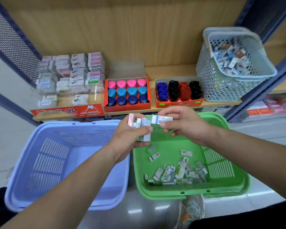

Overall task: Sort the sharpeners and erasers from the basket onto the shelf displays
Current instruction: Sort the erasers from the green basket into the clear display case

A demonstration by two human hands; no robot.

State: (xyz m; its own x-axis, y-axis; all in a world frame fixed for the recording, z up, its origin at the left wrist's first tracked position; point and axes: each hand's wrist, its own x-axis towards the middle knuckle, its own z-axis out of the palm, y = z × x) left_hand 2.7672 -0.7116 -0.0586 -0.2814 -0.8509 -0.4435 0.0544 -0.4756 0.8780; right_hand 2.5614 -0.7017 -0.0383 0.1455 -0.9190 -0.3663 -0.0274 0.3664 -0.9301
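Observation:
My left hand (130, 138) grips a small stack of boxed erasers (140, 124) above the gap between two floor baskets. My right hand (183, 124) pinches a single white and blue eraser (160, 120) just right of that stack. Below them the green basket (224, 184) holds several loose erasers (177, 172) piled near its front. On the shelf stand a clear eraser display (69, 75), an orange tray of pink, teal and navy sharpeners (127, 93) and an orange tray of blue, black and red sharpeners (179, 90).
A lavender basket (23, 179) stands on the floor at the left with nothing visible inside. A grey perforated basket (221, 83) full of small packets sits at the shelf's right end. Blue shelf uprights (254, 90) frame both sides. A shoe (191, 210) shows below the green basket.

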